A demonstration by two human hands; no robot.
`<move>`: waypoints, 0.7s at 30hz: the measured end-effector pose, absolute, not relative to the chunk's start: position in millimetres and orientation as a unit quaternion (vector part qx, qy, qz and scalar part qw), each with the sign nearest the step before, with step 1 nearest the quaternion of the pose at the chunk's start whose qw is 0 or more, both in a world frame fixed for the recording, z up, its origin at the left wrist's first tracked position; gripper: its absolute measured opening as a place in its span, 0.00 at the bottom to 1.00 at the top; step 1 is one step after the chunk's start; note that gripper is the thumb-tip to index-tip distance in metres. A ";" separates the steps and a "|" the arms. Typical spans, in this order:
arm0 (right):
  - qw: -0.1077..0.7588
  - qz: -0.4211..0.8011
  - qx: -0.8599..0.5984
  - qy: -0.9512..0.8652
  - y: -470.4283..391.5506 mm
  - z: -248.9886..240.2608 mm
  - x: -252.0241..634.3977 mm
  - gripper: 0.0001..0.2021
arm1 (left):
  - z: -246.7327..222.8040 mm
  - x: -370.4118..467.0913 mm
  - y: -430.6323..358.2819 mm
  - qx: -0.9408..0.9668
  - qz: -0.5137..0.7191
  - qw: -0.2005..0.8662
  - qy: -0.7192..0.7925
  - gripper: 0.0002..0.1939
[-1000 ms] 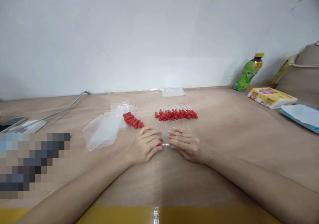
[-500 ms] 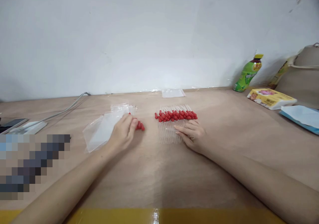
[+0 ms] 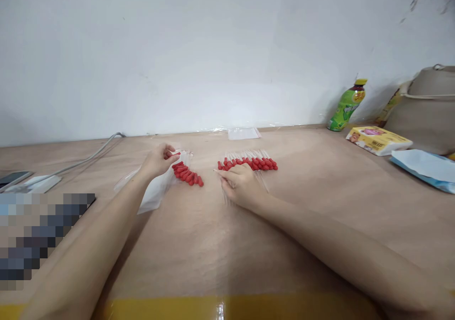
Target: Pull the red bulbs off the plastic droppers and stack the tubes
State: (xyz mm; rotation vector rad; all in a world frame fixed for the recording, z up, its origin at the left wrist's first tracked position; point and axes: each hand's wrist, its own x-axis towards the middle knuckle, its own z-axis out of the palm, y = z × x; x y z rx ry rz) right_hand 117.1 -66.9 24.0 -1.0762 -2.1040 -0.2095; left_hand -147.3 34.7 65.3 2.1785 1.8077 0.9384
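My left hand (image 3: pixel 159 160) pinches a small red rubber bulb above the upper end of a pile of loose red bulbs (image 3: pixel 188 175). Under that hand and the pile lie clear plastic bags (image 3: pixel 156 194). Closed at the fingertips, my right hand (image 3: pixel 243 183) grips a thin clear dropper tube (image 3: pixel 215 170); its tip pokes out to the left and the rest is hidden. Behind that hand is a row of red-bulbed droppers (image 3: pixel 263 163), their clear tubes pointing toward the wall. More clear tubes lie partly covered beneath the hand.
A small clear bag (image 3: pixel 244 133) lies by the wall. To the right are a green drink bottle (image 3: pixel 347 105), a yellow tissue pack (image 3: pixel 378 141), a blue-and-white packet (image 3: pixel 424 169) and a beige bag (image 3: pixel 423 111). A grey cable (image 3: pixel 90 158) and a phone (image 3: pixel 14 178) lie left.
My left hand has lifted up and left off the pile, now with a red bulb. My right hand has moved left with the clear tube, toward the left hand. The view has shifted slightly.
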 end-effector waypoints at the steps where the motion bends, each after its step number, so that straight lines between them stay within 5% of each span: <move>1: 0.351 -0.102 -0.417 -0.832 -66.1 23.1 113.3 0.12 | 62.2 -147.5 36.0 0.725 0.320 0.095 0.603 0.15; 11: 0.212 -0.124 -0.436 -0.866 -74.8 16.1 98.7 0.08 | 48.9 -146.5 34.6 0.724 0.281 0.096 0.622 0.17; 21: 0.218 -0.043 -0.468 -0.855 -78.4 13.8 94.7 0.30 | 46.7 -157.9 43.3 0.713 0.293 0.106 0.628 0.23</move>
